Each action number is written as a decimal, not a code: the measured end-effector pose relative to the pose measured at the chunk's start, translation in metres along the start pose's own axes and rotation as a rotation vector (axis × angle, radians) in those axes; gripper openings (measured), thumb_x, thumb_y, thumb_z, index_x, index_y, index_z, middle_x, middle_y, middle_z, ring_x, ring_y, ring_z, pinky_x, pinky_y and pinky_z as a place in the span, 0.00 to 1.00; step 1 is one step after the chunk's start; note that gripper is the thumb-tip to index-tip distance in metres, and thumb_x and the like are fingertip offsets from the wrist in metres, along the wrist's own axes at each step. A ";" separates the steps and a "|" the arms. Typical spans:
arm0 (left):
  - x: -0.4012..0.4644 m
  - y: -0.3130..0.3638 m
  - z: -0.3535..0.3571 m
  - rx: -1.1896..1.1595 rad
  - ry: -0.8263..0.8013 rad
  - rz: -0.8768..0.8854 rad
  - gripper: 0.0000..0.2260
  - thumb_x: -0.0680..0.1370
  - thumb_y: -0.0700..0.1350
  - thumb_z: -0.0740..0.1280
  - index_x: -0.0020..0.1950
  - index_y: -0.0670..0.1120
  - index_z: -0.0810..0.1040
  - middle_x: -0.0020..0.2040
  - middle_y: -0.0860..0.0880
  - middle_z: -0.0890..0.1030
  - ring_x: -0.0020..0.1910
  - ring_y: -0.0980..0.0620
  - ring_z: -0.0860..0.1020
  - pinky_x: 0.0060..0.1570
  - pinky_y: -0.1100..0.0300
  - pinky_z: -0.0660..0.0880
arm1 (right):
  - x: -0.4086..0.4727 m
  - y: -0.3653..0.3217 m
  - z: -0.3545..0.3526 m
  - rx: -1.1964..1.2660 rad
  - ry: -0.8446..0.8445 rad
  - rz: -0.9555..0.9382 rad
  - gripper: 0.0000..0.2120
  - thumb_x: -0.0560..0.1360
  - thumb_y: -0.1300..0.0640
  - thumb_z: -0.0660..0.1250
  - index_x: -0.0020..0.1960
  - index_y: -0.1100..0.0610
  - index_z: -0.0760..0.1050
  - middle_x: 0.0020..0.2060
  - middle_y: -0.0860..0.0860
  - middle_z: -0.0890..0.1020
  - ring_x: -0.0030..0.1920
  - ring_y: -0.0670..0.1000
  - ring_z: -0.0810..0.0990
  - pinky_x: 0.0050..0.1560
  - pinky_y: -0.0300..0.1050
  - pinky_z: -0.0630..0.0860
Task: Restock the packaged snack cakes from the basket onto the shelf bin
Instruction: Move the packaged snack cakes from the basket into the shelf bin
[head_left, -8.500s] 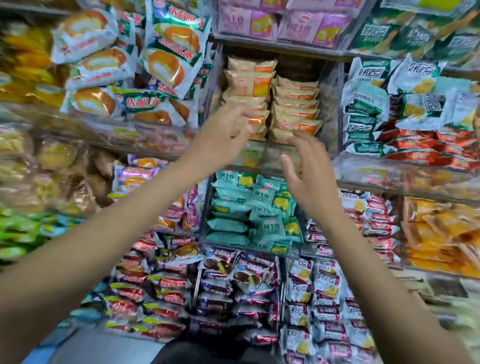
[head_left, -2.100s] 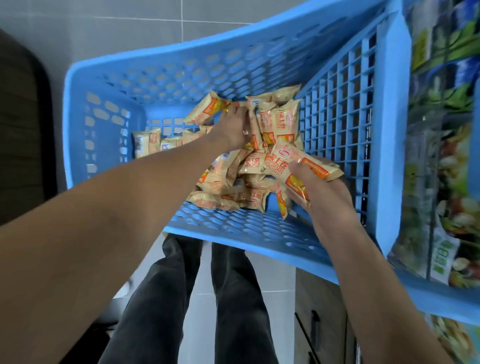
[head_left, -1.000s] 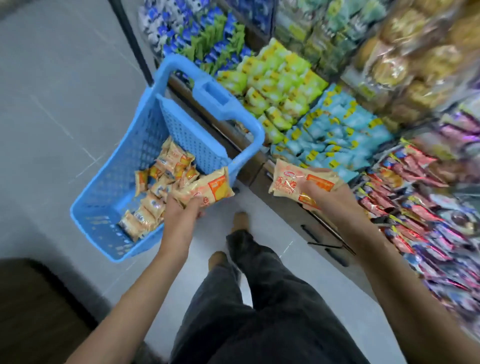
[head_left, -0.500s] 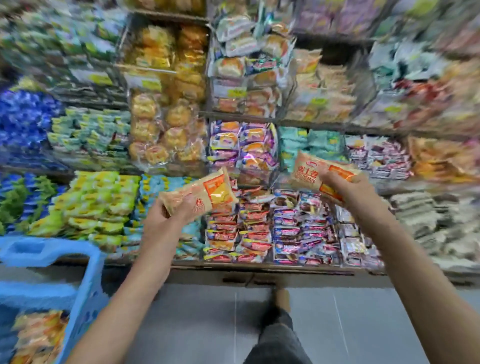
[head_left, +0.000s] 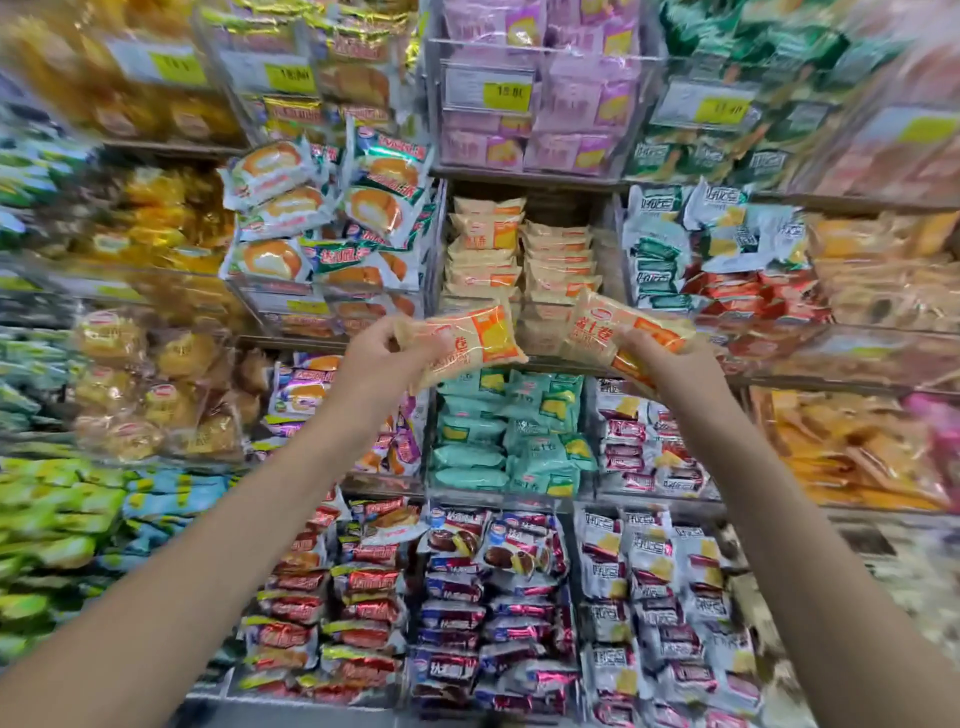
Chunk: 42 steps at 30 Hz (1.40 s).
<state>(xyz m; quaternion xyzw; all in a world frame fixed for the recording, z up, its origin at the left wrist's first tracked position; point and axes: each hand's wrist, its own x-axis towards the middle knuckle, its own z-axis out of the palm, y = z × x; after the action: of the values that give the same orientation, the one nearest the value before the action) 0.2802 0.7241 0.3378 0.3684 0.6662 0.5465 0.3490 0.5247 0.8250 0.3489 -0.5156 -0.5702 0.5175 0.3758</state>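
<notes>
My left hand (head_left: 376, 358) grips a bundle of beige-and-orange snack cakes (head_left: 470, 343), raised in front of the shelving. A second bundle of the same snack cakes (head_left: 623, 332) sits in the grip of my right hand (head_left: 670, 364). Both bundles hover just below and in front of the clear shelf bin (head_left: 608, 218), where two stacks of matching beige packs (head_left: 519, 249) lie. The basket is out of view.
Clear bins of other packaged cakes surround the target bin: white-and-green packs (head_left: 322, 223) to its left, white, green and red packs (head_left: 711, 249) to its right, pink packs (head_left: 535, 104) above, teal packs (head_left: 509, 431) below. Yellow price tags (head_left: 506, 93) hang above.
Both hands have risen and come closer to the beige-pack bin with their snack cakes. My view has tilted up, so the blue basket and the floor have dropped out of sight.
</notes>
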 end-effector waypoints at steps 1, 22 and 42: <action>0.011 0.004 0.004 0.002 0.001 -0.008 0.07 0.71 0.52 0.72 0.34 0.55 0.78 0.36 0.56 0.81 0.39 0.54 0.77 0.42 0.58 0.71 | 0.010 -0.002 -0.002 0.023 -0.005 -0.003 0.16 0.72 0.50 0.71 0.56 0.53 0.73 0.48 0.52 0.82 0.45 0.48 0.82 0.44 0.40 0.78; 0.240 0.046 0.078 0.960 -0.191 0.302 0.16 0.73 0.50 0.71 0.58 0.45 0.76 0.58 0.44 0.78 0.56 0.45 0.76 0.53 0.55 0.74 | 0.114 0.010 0.022 0.064 0.087 -0.158 0.18 0.71 0.51 0.73 0.57 0.48 0.69 0.46 0.43 0.79 0.39 0.35 0.80 0.35 0.28 0.74; 0.285 0.028 0.079 1.452 -0.280 0.742 0.16 0.77 0.44 0.65 0.64 0.44 0.69 0.59 0.41 0.74 0.58 0.40 0.73 0.48 0.47 0.72 | 0.114 0.017 0.021 0.008 0.015 -0.195 0.16 0.71 0.52 0.73 0.52 0.40 0.69 0.46 0.43 0.81 0.43 0.40 0.82 0.41 0.38 0.81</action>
<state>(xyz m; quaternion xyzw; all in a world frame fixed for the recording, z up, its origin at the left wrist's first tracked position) 0.2133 1.0134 0.3355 0.7628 0.6389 0.0091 -0.0992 0.4872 0.9307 0.3166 -0.4599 -0.6128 0.4769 0.4308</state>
